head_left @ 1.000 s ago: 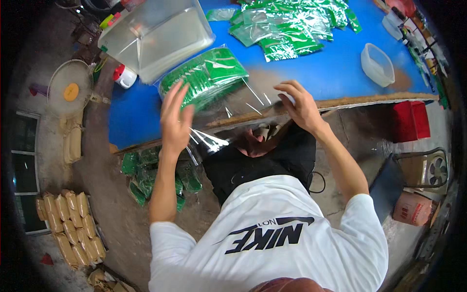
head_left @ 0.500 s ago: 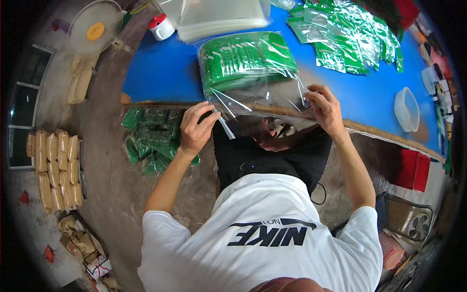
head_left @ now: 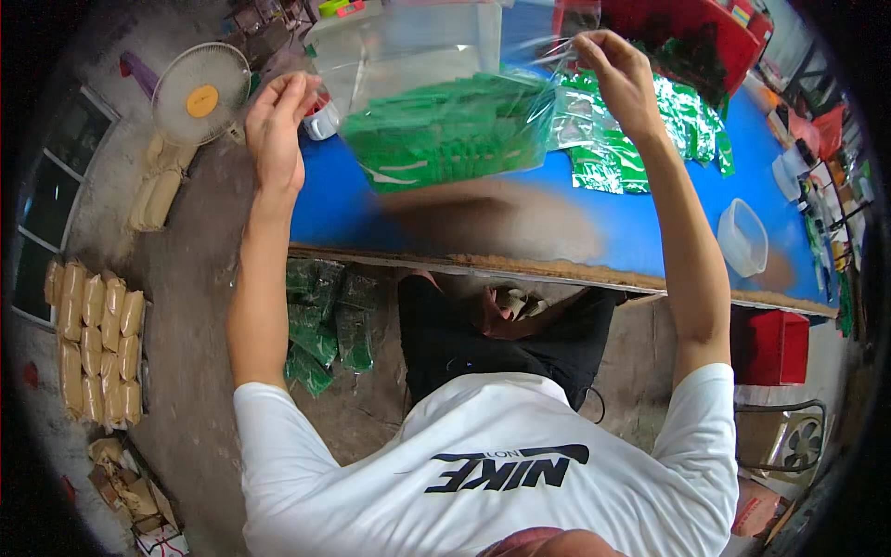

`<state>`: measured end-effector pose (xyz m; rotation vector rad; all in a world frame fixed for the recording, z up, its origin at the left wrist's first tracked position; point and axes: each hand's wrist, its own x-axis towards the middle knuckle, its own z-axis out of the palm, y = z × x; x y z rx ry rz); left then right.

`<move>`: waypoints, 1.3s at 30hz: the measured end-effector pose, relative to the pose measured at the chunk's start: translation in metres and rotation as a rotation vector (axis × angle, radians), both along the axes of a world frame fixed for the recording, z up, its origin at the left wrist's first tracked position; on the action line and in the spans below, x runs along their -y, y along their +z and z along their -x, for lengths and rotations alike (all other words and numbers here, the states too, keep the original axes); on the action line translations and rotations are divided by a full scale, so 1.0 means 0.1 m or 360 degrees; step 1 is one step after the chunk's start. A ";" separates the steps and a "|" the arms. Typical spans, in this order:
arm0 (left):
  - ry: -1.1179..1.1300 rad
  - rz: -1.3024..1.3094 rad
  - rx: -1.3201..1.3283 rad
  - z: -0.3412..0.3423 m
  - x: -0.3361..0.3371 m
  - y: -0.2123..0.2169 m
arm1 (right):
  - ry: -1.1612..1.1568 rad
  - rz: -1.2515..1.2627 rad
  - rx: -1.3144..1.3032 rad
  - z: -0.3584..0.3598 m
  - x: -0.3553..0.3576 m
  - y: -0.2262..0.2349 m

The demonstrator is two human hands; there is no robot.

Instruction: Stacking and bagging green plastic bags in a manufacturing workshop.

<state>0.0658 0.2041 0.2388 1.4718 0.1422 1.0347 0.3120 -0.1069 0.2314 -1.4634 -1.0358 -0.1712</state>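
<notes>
Both hands are raised above the blue table (head_left: 650, 232) and hold one clear plastic bag (head_left: 445, 102) between them. The left hand (head_left: 277, 125) grips the bag's upper left edge with fingers closed on the film; the right hand (head_left: 620, 79) pinches the upper right corner. The hands are well apart, so the bag hangs stretched between them.

The bag's long axis runs left to right, roughly level. Its mouth points up and its loaded bottom points down toward the table. Inside lies a stack of green sachets (head_left: 450, 135), packed flat with the stack's length along the bag's axis; the count of sachets cannot be told because of motion blur.

On the table to the right lies a loose pile of green sachets (head_left: 650, 130), and one empty clear tub (head_left: 742, 237) stands near the table's front edge. One fan (head_left: 200, 93) stands on the floor to the left.
</notes>
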 end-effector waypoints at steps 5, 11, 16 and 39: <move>-0.0143 0.0157 -0.0531 0.07 0.11 -0.56 | 0.0104 0.0455 -0.0196 0.12 0.22 -0.41; -0.0052 0.0282 -0.0326 0.08 0.16 -0.59 | 0.0004 0.0253 -0.0084 0.25 0.26 -0.52; 0.0055 0.0293 -0.0005 -0.18 0.22 -0.78 | -0.0010 0.0094 -0.0320 0.17 0.09 -0.50; 0.0491 0.0156 -0.1123 0.35 0.53 -1.74 | -0.0405 0.0778 -0.0888 1.15 0.22 -1.86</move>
